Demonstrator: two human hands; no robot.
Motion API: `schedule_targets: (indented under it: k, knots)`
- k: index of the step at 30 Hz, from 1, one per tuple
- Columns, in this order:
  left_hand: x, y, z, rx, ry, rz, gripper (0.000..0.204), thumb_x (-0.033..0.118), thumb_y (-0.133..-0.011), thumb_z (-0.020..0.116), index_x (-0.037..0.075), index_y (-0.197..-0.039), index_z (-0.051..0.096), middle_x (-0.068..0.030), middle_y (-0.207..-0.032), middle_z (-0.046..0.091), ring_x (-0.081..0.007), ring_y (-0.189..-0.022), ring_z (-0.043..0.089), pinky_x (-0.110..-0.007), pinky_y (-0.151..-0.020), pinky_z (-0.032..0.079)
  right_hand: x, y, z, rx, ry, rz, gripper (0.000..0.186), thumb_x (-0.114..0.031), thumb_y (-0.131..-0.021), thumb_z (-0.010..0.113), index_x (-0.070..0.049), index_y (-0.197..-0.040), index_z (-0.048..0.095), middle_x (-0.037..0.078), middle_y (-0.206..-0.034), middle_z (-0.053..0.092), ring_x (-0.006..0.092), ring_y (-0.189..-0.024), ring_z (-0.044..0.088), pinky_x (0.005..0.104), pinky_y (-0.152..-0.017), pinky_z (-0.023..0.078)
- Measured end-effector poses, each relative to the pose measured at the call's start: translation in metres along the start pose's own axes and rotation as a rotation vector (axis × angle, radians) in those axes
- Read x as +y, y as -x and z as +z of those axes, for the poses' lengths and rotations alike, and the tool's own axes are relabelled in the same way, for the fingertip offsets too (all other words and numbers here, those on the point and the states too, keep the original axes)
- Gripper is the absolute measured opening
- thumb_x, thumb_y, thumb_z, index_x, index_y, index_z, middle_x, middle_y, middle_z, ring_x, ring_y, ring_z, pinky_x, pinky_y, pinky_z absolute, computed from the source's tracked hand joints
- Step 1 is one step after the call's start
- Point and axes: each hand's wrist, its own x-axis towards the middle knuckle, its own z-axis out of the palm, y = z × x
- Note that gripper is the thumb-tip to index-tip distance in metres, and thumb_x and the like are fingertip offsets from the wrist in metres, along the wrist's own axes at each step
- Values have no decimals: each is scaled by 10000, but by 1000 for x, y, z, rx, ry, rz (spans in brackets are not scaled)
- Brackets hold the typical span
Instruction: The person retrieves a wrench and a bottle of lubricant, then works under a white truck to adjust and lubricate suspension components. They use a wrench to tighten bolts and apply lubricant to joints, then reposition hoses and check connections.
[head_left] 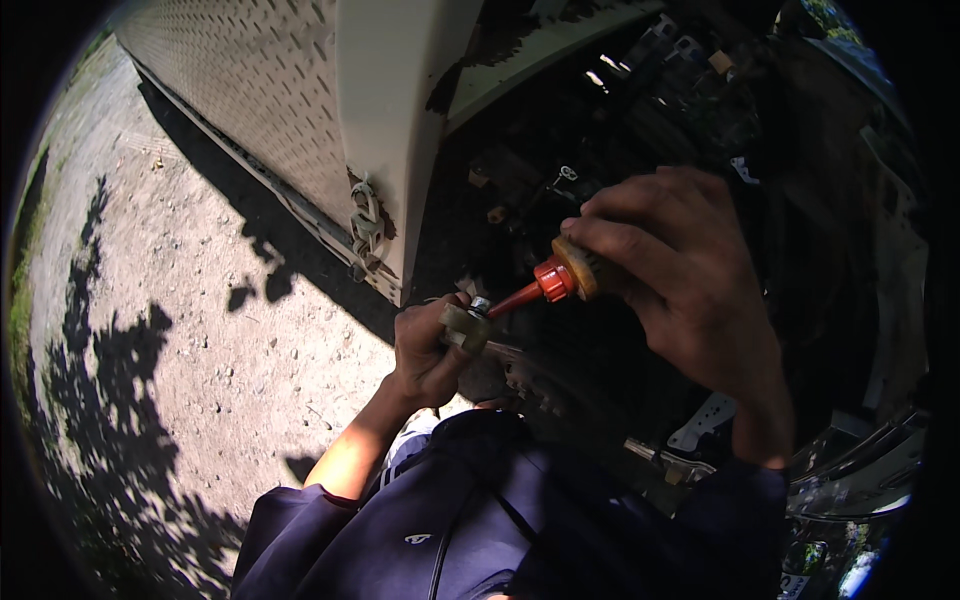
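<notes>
At centre, the left hand (425, 345) pinches a pale block (463, 325) with a metal fitting (480, 304); right of it, the right hand (690, 265) grips a yellowish bottle (588, 266), its red nozzle (545, 280) at the fitting. Work looks under way, though how much remains I cannot tell. The dark shirt (430, 500), lower centre, bears a small pale emblem (418, 539).

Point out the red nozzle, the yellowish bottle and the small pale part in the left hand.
Red nozzle (529, 291): head view, on its tapered spout.
Yellowish bottle (582, 266): head view, on its end left uncovered by fingers.
Pale part (462, 322): head view, on its exposed face.
</notes>
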Motion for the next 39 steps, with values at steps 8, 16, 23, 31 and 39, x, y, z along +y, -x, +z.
schedule_targets:
  k: [8, 16, 23, 31, 39]
  knots:
    - [-3, -5, 0, 33, 34, 15, 199, 168, -941, 643, 15, -831, 580, -70, -711, 514, -193, -595, 524, -310, -556, 400, -1, 11, 13, 35, -79, 91, 417, -122, -715, 836, -127, -1118, 728, 12, -1092, 670, 216, -1031, 626, 398, -952, 444]
    - [-11, -5, -6, 61, 185, 39, 438, 468, -1010, 597, 41, -917, 563, 15, -761, 462, -93, -663, 420, -251, -587, 294, 3, 52, 46, 77, -714, 475, 511, -37, -702, 855, -79, -1178, 674, 64, -1155, 678, 250, -1078, 666, 393, -948, 509]
    - [30, -28, -63, 205, 753, 122, 423, 475, -1065, 456, 105, -868, 400, -4, -697, 337, -88, -558, 279, -231, -483, 267, 4, 171, 134, 316, -1421, 940, 654, -107, -731, 891, -19, -1286, 556, 82, -1206, 642, 244, -1091, 661, 372, -939, 554]
    - [18, -14, -123, 369, 959, 36, 386, 395, -1071, 492, 85, -849, 432, -2, -701, 365, -100, -529, 304, -234, -417, 300, -57, 233, 208, 579, -1996, 995, 792, -151, -771, 863, -27, -1441, 459, 151, -1437, 517, 319, -1268, 574, 455, -1003, 535]
    - [-112, 74, -126, 621, 1112, -349, 427, 442, -1060, 509, 67, -856, 494, 3, -677, 349, -92, -532, 280, -233, -403, 243, -46, 179, 192, 509, -2122, 783, 859, -149, -677, 920, -28, -1410, 489, 138, -1400, 525, 321, -1244, 589, 472, -1011, 529]
